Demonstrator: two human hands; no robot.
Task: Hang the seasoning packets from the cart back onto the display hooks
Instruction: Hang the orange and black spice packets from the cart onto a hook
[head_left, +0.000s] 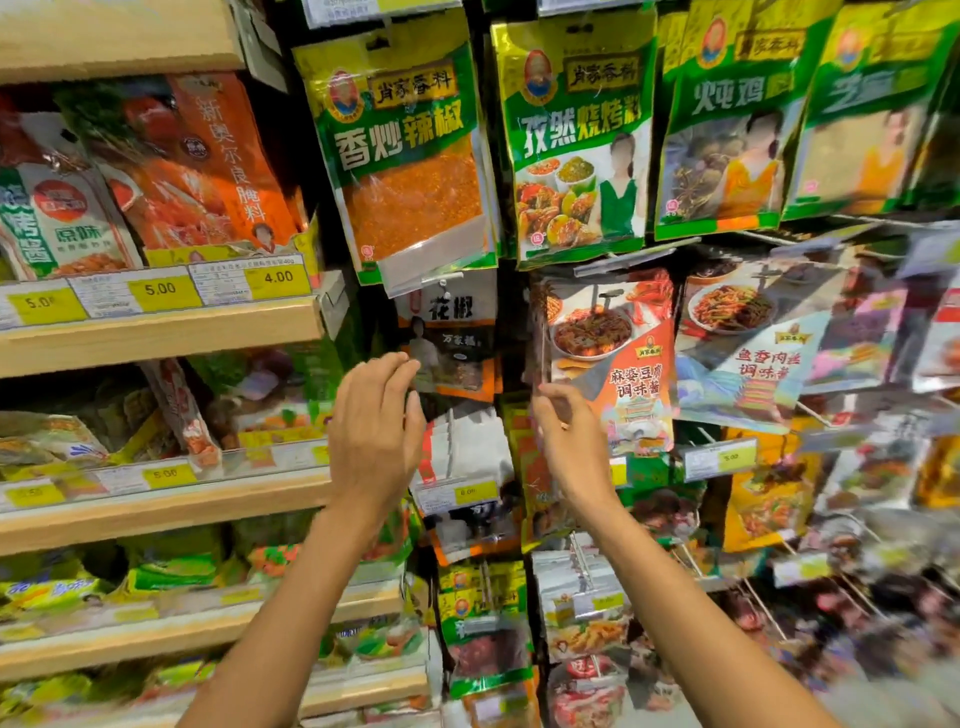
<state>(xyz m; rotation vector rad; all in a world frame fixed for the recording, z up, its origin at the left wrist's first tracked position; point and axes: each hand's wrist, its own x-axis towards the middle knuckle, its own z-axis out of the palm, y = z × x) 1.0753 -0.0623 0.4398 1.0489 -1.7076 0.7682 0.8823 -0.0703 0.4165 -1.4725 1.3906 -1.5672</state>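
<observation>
**A:** Both hands are up at the hanging display. The right hand (569, 431) pinches the lower left edge of the orange mapo tofu packet (615, 358), thumb and fingertips closed on it.

**B:** Where does that packet sit?

**A:** Second row, right under the green cumin packet (579, 135). The black peppercorn packet (454, 338) is on its left and a fish-flavour sauce packet (748, 353) on its right. It tilts a little. Whether its hole is on a hook, I cannot tell.

**B:** And the left hand (376, 426)?

**A:** Open and holding nothing, fingers loosely curved, tips right at the left edge of the peppercorn packet.

**B:** What's around them?

**A:** The green chilli packet (405, 150) hangs above the left hand. Further left, wooden shelves (161, 332) carry bagged goods behind yellow price tags (163, 291). The lower right of the display is too blurred to read.
</observation>
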